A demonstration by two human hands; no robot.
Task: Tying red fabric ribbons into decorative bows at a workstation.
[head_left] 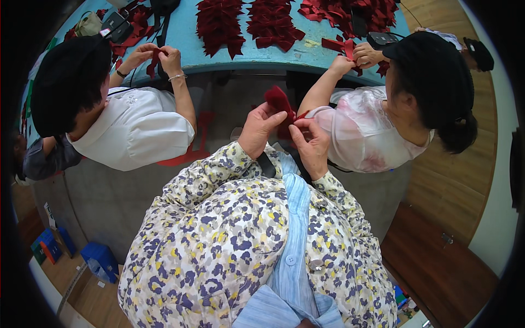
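In front of my chest, my left hand (261, 129) pinches a dark red ribbon (279, 100) between thumb and fingers. The ribbon's folded upper part stands up above the fingertips. Close on its right, my right hand (310, 144) has thumb and forefinger pressed together at the ribbon's lower part, where a narrow red end sticks out. My fingers partly hide how the ribbon is folded or tied.
Ahead is a light blue table (273, 61) bearing rows of dark red bows (220, 24) and a red heap (350, 13). A co-worker in white (134, 128) sits left, another in pale pink (363, 128) right, both handling red ribbon. Blue bins (100, 261) stand lower left.
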